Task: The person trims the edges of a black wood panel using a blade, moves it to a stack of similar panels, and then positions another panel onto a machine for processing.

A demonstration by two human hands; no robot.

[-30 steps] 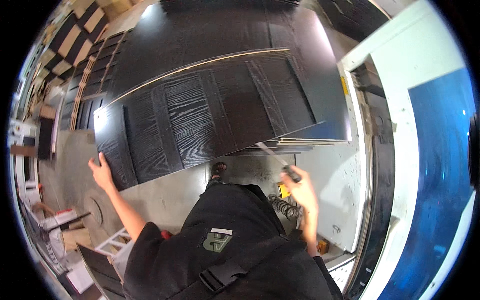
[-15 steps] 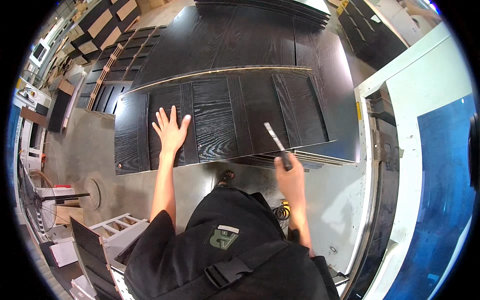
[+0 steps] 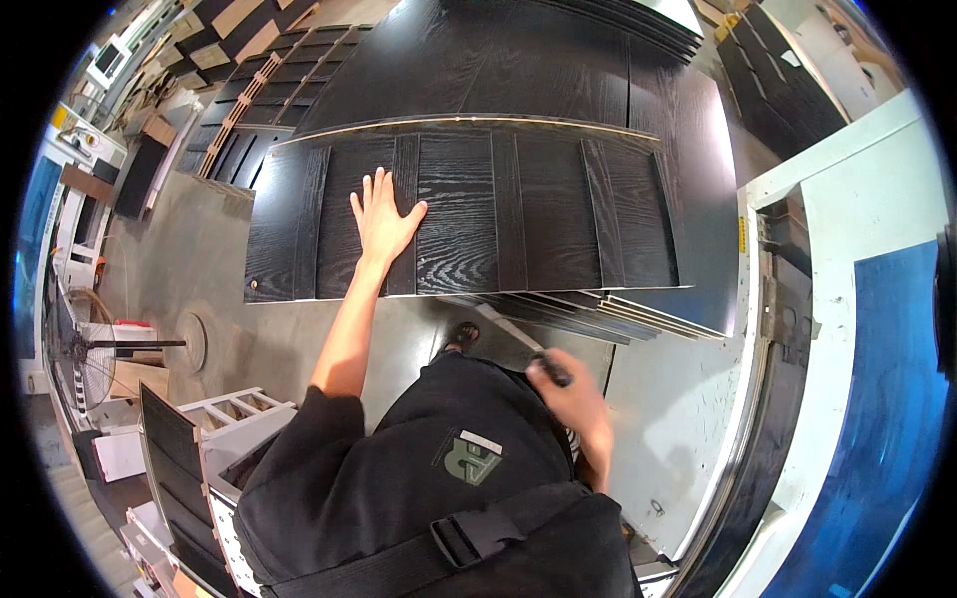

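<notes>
A black wood-grain panel (image 3: 454,264) with raised cross strips lies across a stack of dark boards, its near edge hanging toward me. My left hand (image 3: 387,231) rests flat on it, fingers spread, over the second strip from the left. In my right hand (image 3: 576,397) is a flat file (image 3: 513,332), held by its black handle. The narrow silver blade points up and left, just below the panel's near edge and apart from it. Motion slightly blurs the right hand.
Larger dark boards (image 3: 538,75) lie beneath and beyond the panel. A pale machine frame (image 3: 857,189) with a blue panel (image 3: 902,349) stands to the right. A fan (image 3: 95,349) and a white rack (image 3: 244,411) stand to the left. Slatted dark panels (image 3: 239,125) lie at far left.
My right hand has brought the file down and left, from over the panel to below its near edge. My left hand stays flat on the panel; the whole view has shifted slightly.
</notes>
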